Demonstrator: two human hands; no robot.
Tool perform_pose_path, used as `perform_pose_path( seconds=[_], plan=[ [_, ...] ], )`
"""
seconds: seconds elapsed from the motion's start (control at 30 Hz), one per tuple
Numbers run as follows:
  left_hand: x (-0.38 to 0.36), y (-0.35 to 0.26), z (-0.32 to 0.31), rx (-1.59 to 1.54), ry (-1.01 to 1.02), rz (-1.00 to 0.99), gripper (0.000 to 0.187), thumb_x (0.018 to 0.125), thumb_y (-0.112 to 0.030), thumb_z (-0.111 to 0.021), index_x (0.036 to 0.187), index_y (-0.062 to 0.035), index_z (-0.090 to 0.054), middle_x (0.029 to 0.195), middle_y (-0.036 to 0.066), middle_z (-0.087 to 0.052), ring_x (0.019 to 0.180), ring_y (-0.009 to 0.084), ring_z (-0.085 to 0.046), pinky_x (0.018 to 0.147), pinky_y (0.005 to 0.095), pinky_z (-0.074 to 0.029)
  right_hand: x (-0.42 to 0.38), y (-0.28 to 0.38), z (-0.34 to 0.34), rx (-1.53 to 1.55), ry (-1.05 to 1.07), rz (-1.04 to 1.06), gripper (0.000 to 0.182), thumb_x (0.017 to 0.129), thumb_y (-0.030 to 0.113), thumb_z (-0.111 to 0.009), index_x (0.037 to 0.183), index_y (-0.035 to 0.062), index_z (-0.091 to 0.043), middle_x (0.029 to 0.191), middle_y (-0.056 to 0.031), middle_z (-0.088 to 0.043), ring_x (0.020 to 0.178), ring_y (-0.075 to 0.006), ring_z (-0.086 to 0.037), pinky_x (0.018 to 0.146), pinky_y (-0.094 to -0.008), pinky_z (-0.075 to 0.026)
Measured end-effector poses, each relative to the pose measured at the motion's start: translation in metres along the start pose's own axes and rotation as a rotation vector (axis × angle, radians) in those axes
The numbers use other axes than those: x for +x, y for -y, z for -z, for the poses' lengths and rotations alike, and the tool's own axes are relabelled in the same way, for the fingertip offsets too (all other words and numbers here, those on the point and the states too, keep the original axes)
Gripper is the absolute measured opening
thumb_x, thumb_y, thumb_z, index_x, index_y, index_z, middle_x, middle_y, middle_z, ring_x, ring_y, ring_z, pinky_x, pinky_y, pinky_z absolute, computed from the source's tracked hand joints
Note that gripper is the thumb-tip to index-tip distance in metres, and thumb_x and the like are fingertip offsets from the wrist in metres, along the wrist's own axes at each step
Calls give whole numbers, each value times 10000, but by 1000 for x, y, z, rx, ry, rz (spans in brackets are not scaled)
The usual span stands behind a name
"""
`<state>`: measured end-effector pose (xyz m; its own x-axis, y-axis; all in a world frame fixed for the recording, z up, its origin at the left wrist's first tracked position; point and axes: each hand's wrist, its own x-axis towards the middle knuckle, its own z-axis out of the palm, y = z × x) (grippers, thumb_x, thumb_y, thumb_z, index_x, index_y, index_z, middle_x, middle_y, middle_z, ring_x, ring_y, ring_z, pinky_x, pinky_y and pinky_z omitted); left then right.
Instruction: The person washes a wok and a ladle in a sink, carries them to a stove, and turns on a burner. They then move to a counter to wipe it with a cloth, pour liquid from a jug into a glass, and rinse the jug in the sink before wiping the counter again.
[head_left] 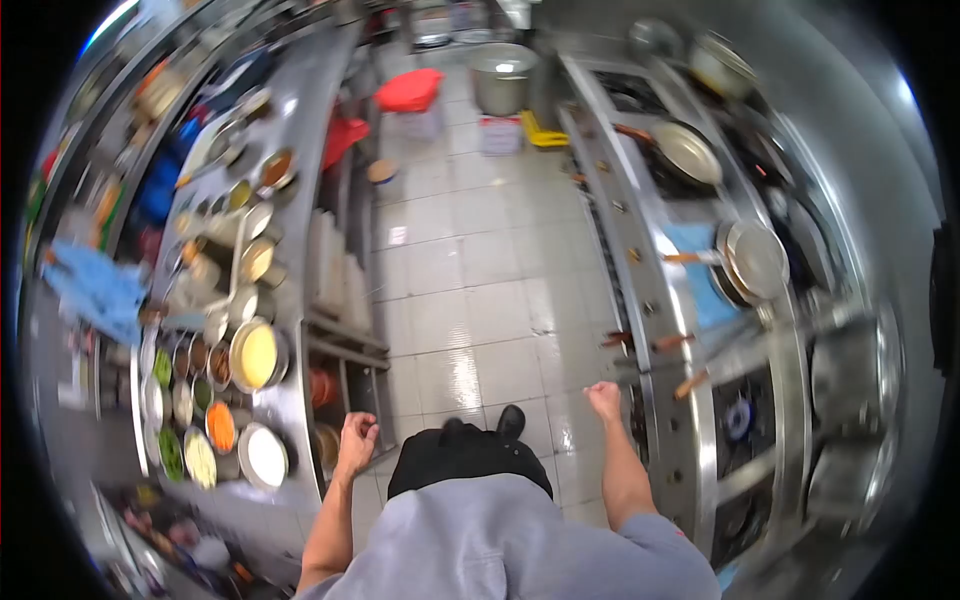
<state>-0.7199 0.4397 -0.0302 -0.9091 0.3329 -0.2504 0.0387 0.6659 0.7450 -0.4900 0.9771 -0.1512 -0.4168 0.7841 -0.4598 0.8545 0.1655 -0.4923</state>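
Observation:
My left hand (358,443) hangs beside the steel counter (306,405) with its fingers curled in. I see nothing in it. On the counter closest to this hand are a bowl of white contents (264,457), a bowl of something orange (220,427) and a larger pot of yellow contents (256,357). Out over the floor on the other side, my right hand (602,400) is closed in a fist, and no object shows in it. The stove range (650,440) stands just to its right, with pan handles (690,384) sticking out toward the aisle.
Tiled floor (470,290) runs between counter and range. A lit burner (738,420) glows at right. Pans (752,260) sit on the range, one on a blue cloth (700,240). A large pot (503,85), a red-covered container (410,92) and a yellow object (543,130) stand ahead.

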Motion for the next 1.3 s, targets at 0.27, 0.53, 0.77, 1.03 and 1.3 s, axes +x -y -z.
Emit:
perform_pose_path(
  seconds=[0.27,0.53,0.77,1.03,1.3],
  plan=[
    [32,-30,101,-143,-481,14,231,920,-81,-669,1141,-27,-630,1121,97,-581,876,191,-621,745,325,-508,66,161,-63,-163,201,438,335,782,211,-791,1037,11,-706,922,-153,-743,879,-270,-715,795,-386,-554],
    [125,21,288,-322,-1181,-194,182,982,-113,-648,1137,-18,-648,1040,27,-663,935,106,-599,858,267,-487,78,273,-99,-135,114,480,361,829,192,-768,1134,10,-704,985,-153,-723,917,-265,-688,847,-381,-538],
    [167,38,469,-245,-1775,-94,470,924,-118,-689,1352,-20,-521,1327,158,-513,1258,245,-495,971,359,-483,50,459,-132,128,212,660,295,891,121,-717,1162,9,-682,972,-101,-687,906,-183,-642,814,-346,-525],
    [101,35,507,-194,-1426,-64,174,914,-139,-697,946,33,-705,1199,156,-695,1112,221,-634,976,350,-466,-122,732,-217,354,728,1179,246,956,66,-657,1190,-9,-657,1091,-75,-665,1029,-152,-622,892,-287,-509],
    [67,-102,466,-78,-1165,-289,177,948,-154,-662,1019,-1,-715,1381,171,-581,1222,216,-564,1036,360,-432,-372,914,-285,635,960,1919,187,977,49,-628,1148,-22,-657,1134,-71,-645,1029,-133,-621,893,-276,-507]
  ],
)
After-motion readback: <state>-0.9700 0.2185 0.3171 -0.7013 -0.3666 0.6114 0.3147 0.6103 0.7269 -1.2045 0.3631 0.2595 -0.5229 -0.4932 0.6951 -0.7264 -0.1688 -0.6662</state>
